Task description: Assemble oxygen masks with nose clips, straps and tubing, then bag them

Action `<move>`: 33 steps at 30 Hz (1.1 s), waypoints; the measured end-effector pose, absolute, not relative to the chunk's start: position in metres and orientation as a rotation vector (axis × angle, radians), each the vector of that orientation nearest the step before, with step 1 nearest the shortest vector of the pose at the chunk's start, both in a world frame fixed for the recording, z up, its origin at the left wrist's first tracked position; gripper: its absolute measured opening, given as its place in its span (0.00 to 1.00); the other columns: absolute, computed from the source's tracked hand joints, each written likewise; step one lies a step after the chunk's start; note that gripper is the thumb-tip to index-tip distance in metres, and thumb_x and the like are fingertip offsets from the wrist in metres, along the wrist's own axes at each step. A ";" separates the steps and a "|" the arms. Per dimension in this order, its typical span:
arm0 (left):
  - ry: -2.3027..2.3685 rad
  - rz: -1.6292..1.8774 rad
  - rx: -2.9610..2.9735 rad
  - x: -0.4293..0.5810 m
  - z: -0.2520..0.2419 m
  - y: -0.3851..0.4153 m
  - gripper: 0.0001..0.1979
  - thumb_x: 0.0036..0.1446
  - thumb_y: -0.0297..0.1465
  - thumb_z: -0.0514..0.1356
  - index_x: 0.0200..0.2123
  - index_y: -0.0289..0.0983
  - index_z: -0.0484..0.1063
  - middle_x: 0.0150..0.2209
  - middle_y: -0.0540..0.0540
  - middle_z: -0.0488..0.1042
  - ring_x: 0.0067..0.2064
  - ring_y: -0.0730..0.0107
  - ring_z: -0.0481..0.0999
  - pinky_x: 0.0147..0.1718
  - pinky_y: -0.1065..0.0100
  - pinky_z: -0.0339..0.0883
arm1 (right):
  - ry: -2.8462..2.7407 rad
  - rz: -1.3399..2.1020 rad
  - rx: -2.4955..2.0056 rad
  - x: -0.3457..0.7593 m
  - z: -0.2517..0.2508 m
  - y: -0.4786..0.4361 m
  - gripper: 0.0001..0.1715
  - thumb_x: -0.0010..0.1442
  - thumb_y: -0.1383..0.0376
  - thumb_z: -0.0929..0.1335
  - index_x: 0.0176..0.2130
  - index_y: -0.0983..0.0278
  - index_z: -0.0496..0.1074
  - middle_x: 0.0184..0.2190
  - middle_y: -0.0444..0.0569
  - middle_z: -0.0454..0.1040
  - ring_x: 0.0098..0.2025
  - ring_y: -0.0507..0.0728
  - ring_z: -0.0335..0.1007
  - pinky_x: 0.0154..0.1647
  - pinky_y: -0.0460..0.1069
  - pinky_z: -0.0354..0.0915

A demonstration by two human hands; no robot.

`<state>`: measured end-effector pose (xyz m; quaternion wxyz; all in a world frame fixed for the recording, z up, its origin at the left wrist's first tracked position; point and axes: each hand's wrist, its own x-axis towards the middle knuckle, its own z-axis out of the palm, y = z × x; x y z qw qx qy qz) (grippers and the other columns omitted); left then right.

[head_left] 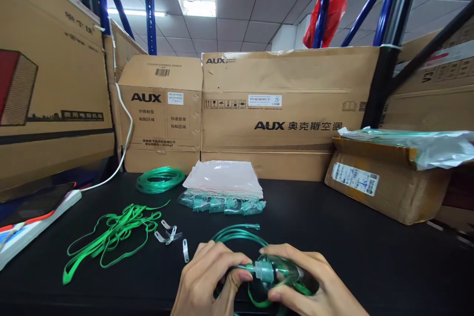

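Observation:
At the front of the black table, my right hand (307,276) is closed around a clear green oxygen mask (283,269). The fingers of my left hand (218,274) pinch the end of a green tube (249,267), which meets the pale connector (264,271) on the mask. How far the tube sits in the connector I cannot tell. More of the green tubing (240,232) curves behind my hands, its free end pointing right. A green elastic strap (259,302) hangs below the mask, partly hidden by my right hand.
Green elastic straps (122,229) lie in a tangle at left, beside several small metal strips (185,251). Farther back are coiled green tubing (159,180) and a stack of white bags (224,177) with green parts. An open cardboard box (385,182) stands at right.

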<state>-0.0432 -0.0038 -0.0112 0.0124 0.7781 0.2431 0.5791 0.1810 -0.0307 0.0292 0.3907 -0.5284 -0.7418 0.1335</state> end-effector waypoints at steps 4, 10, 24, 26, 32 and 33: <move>0.760 1.755 2.464 -0.045 -0.010 -0.005 0.05 0.71 0.29 0.60 0.42 0.39 0.76 0.32 0.49 0.80 0.32 0.67 0.78 0.36 0.66 0.66 | -1.889 0.327 -1.339 0.184 0.024 -0.028 0.22 0.47 0.53 0.82 0.44 0.45 0.85 0.43 0.39 0.88 0.44 0.63 0.83 0.48 0.49 0.77; 0.758 1.686 2.528 -0.048 -0.008 -0.003 0.04 0.70 0.26 0.60 0.44 0.39 0.75 0.32 0.49 0.79 0.31 0.67 0.77 0.37 0.66 0.67 | -1.888 0.320 -1.301 0.182 0.023 -0.028 0.23 0.46 0.55 0.83 0.44 0.47 0.85 0.42 0.39 0.88 0.42 0.62 0.84 0.46 0.47 0.77; 0.755 1.579 2.524 -0.051 -0.015 0.001 0.04 0.72 0.26 0.56 0.43 0.39 0.71 0.34 0.49 0.77 0.32 0.66 0.75 0.35 0.65 0.65 | -1.895 0.269 -1.334 0.182 0.020 -0.028 0.25 0.44 0.57 0.83 0.44 0.47 0.85 0.43 0.40 0.88 0.43 0.63 0.84 0.45 0.47 0.77; 0.755 1.577 2.529 -0.051 -0.015 0.001 0.05 0.71 0.25 0.57 0.43 0.39 0.71 0.34 0.49 0.77 0.33 0.66 0.75 0.36 0.65 0.65 | -1.879 0.263 -1.361 0.182 0.018 -0.027 0.25 0.43 0.57 0.84 0.44 0.47 0.85 0.43 0.39 0.88 0.44 0.63 0.83 0.46 0.47 0.77; 0.788 1.592 2.545 -0.050 -0.014 -0.001 0.06 0.69 0.22 0.58 0.42 0.39 0.70 0.34 0.50 0.77 0.34 0.65 0.76 0.38 0.64 0.66 | -1.928 0.324 -1.382 0.182 0.022 -0.027 0.22 0.46 0.55 0.82 0.43 0.47 0.85 0.41 0.39 0.88 0.44 0.63 0.83 0.47 0.49 0.76; 0.787 1.592 2.546 -0.049 -0.014 -0.001 0.06 0.69 0.23 0.58 0.42 0.39 0.70 0.34 0.50 0.77 0.34 0.66 0.76 0.38 0.64 0.66 | -1.938 0.335 -1.380 0.181 0.024 -0.027 0.21 0.47 0.55 0.82 0.43 0.47 0.85 0.41 0.38 0.88 0.43 0.63 0.83 0.48 0.49 0.75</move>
